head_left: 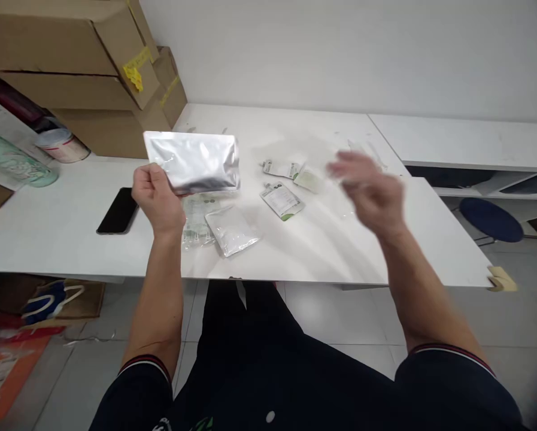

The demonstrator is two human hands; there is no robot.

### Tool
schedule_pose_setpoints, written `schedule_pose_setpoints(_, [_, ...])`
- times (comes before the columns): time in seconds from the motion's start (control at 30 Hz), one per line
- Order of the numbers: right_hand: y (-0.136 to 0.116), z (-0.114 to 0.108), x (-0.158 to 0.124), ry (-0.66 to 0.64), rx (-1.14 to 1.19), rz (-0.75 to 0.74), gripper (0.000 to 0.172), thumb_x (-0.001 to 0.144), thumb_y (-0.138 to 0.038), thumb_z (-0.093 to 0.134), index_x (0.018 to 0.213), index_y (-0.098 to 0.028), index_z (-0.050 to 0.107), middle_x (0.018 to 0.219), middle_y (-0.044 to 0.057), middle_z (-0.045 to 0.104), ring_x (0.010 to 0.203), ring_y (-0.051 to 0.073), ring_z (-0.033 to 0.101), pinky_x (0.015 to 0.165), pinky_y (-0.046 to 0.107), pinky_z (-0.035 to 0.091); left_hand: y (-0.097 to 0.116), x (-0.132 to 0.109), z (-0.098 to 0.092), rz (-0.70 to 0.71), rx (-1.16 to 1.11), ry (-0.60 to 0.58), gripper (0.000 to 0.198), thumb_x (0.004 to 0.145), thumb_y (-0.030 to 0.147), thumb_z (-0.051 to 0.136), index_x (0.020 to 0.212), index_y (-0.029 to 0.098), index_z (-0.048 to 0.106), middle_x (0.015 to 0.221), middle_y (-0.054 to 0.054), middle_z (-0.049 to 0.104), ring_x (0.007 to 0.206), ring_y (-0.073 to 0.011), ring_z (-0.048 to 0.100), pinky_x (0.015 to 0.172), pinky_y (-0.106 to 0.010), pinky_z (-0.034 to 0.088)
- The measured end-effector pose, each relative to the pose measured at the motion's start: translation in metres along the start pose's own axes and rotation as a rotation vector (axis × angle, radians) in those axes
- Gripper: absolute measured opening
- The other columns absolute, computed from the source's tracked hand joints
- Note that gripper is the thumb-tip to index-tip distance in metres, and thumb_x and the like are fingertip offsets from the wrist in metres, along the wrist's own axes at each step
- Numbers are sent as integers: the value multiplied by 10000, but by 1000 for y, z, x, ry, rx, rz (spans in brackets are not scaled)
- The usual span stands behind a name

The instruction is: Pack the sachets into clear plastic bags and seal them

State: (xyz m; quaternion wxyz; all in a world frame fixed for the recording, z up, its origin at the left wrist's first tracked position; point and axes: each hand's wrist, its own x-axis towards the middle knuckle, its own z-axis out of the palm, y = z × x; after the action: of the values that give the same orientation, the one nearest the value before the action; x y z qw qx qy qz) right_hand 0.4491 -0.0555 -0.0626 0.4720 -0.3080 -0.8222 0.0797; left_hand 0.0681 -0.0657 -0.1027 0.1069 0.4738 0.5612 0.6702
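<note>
My left hand [157, 194] is closed on the left end of a silver foil pouch [196, 161], held above the table. My right hand [367, 188] is raised over the table's right part, blurred by motion. Its fingers look stretched out and I see nothing held in them. Below the foil pouch lie a clear plastic packet with green print [199, 224] and a whitish plastic-wrapped packet [232, 230]. Between my hands are a white and green spout pouch [281, 200], a smaller printed pouch [281, 169] and a pale green packet [308, 179].
The white table [322, 251] carries a black phone [118, 211] left of my left hand. Cardboard boxes [70, 48], a tin [63, 145] and a mint-green bottle [14, 158] stand at the left. Clear plastic [369, 152] lies behind my right hand. A blue stool [490, 219] stands at the right.
</note>
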Motion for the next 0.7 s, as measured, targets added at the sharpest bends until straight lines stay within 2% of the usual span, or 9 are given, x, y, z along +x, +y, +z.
schedule_pose_setpoints(0.07, [3, 37, -28, -300, 69, 2, 219, 961, -277, 498, 1005, -333, 705, 1085, -14, 745, 1263, 239, 587, 1116, 576, 406, 2, -3, -19, -1, -31, 81, 404, 952, 620, 386, 850, 231, 423, 670, 28, 391, 744, -122, 518, 517, -224, 385])
schedule_pose_setpoints(0.13, [13, 69, -59, -470, 77, 37, 262, 946, -220, 486, 986, -311, 729, 1115, 4, 746, 1352, 255, 504, 1113, 589, 392, 8, -9, -32, -10, -35, 118, 428, 918, 640, 470, 826, 224, 430, 652, 29, 398, 738, -129, 527, 533, -245, 386])
schedule_pose_setpoints(0.23, [27, 96, -101, -515, 82, 40, 303, 925, -157, 494, 986, -317, 745, 1149, -8, 738, 1391, 274, 455, 1119, 611, 372, 19, -24, -38, 103, 103, 179, 475, 892, 673, 509, 796, 210, 462, 668, 23, 446, 710, -130, 537, 604, -301, 439])
schedule_pose_setpoints(0.3, [31, 99, -120, -465, 94, 45, 309, 916, -143, 509, 977, -323, 753, 1163, -2, 733, 1397, 272, 444, 1103, 594, 408, 27, -36, -32, 261, 236, 258, 471, 946, 647, 421, 813, 201, 500, 727, 0, 510, 740, -144, 571, 692, -341, 476])
schedule_pose_setpoints(0.33, [31, 98, -128, -436, 101, 58, 307, 913, -140, 516, 968, -323, 757, 1166, 4, 731, 1396, 269, 442, 1092, 580, 431, 31, -43, -26, 339, 291, 233, 468, 973, 619, 372, 841, 198, 527, 774, -19, 553, 783, -160, 601, 737, -357, 488])
schedule_pose_setpoints(0.4, [29, 94, -138, -395, 109, 92, 298, 908, -143, 529, 952, -324, 762, 1157, 10, 732, 1378, 268, 456, 1072, 562, 465, 35, -58, -8, 440, 370, -11, 441, 997, 557, 338, 932, 197, 585, 904, -65, 638, 936, -207, 649, 811, -381, 499])
schedule_pose_setpoints(0.47, [24, 91, -144, -360, 106, 120, 290, 904, -150, 536, 961, -325, 760, 1127, 11, 738, 1324, 270, 501, 1043, 553, 494, 36, -77, 15, 462, 449, -408, 377, 998, 480, 370, 1033, 203, 624, 1040, -99, 687, 1098, -259, 638, 839, -398, 503])
schedule_pose_setpoints(0.53, [20, 92, -147, -309, 88, 140, 276, 903, -165, 536, 983, -314, 754, 1062, 19, 749, 1211, 269, 569, 977, 526, 539, 35, -100, 39, 468, 548, -712, 338, 1005, 361, 360, 1080, 190, 642, 1127, -138, 695, 1122, -289, 629, 789, -399, 503])
schedule_pose_setpoints(0.7, [11, 102, -151, -245, -62, 192, 253, 900, -181, 516, 917, -277, 750, 949, 46, 738, 959, 254, 628, 848, 464, 569, 36, -147, 81, 651, 750, -1012, 448, 969, 95, 233, 1019, 112, 677, 934, -203, 697, 861, -262, 648, 582, -342, 437])
